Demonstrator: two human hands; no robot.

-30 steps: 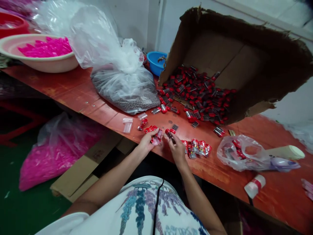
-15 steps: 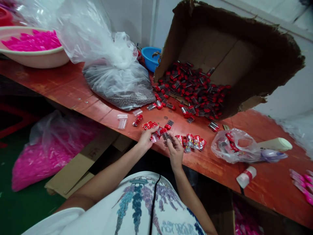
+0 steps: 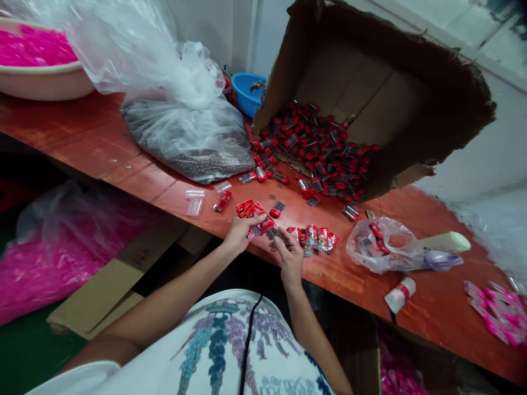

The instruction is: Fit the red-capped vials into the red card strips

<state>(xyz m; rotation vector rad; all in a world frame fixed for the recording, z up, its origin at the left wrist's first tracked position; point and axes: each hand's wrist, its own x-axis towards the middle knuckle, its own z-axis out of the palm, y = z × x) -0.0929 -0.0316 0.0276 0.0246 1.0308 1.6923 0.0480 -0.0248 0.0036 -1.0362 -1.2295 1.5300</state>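
Observation:
My left hand (image 3: 239, 235) is closed on a small red printed plastic packet (image 3: 267, 224). Between the fingertips of my right hand (image 3: 290, 255) is a small clear bottle (image 3: 273, 234) filled with dark beads. The bottle's upper end meets the packet; whether it is inside cannot be made out. More red packets (image 3: 247, 208) lie just beyond my left hand. A red-capped bottle (image 3: 277, 208) rests on the table past my fingers. To the right of my right hand sits a row of red-wrapped bottles (image 3: 317, 238).
A torn cardboard box (image 3: 411, 109) on its side spills red-capped bottles (image 3: 325, 159). Left of it slumps a plastic bag of dark beads (image 3: 189, 137). A clear plastic bag (image 3: 385, 247) and a white roll (image 3: 400, 294) lie to the right. Clear empty tubes (image 3: 195, 202) sit near the front edge.
The bottle in my right hand has come up against the red packet in my left, and its red cap no longer shows plainly. The camera view has shifted slightly.

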